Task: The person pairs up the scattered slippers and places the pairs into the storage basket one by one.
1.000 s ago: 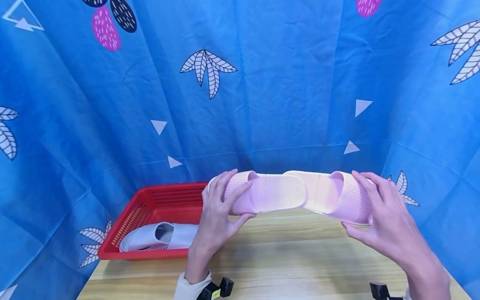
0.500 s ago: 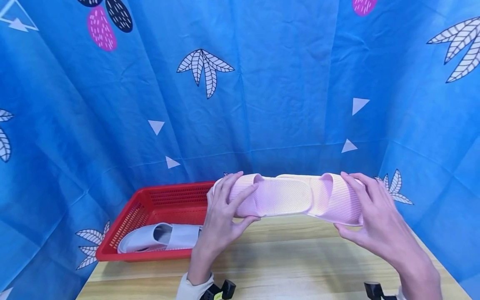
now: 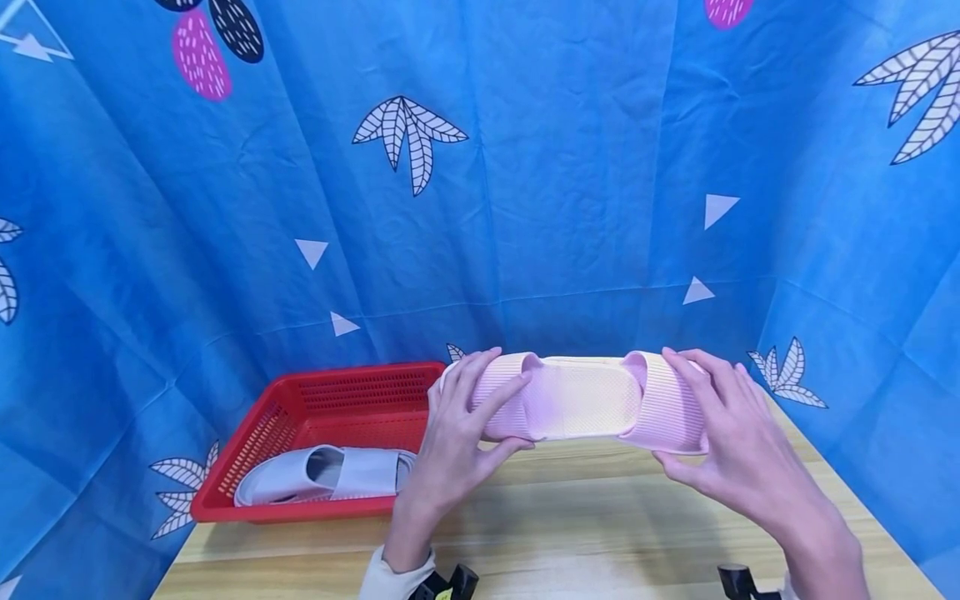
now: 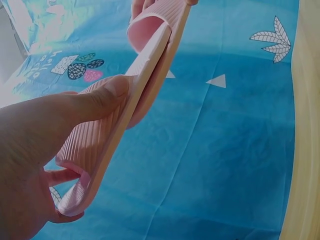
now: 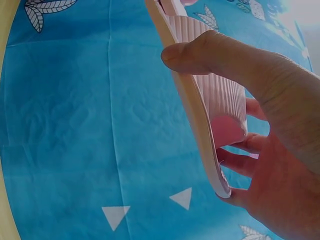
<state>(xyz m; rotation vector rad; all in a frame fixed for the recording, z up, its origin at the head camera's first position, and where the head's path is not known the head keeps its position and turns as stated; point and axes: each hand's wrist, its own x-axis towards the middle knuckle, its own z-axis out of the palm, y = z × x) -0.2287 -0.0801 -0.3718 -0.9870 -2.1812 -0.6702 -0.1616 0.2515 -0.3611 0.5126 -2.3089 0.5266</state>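
Two pink slippers with ribbed straps are held up above the table, toes outward, their soles overlapping heel over heel. My left hand (image 3: 453, 442) grips the left pink slipper (image 3: 581, 402) by its toe end, thumb on the strap in the left wrist view. Its heel lies over the sole of the right pink slipper (image 3: 663, 408) and reaches that slipper's strap. By the toe end my right hand (image 3: 738, 429) holds the right slipper. In the right wrist view the thumb presses near the sole edge, with fingers around the far side. The right slipper's heel is mostly hidden.
On the left of the wooden table (image 3: 585, 542) stands a red plastic basket (image 3: 300, 510) with perforated walls. Light grey slippers (image 3: 371, 472) lie in it, partly hidden behind my left arm. A blue patterned curtain (image 3: 562, 167) hangs behind and at both sides.
My hands have come closer together, so the two slippers overlap further and the left heel now reaches the right slipper's strap. The basket and its contents have stayed put.
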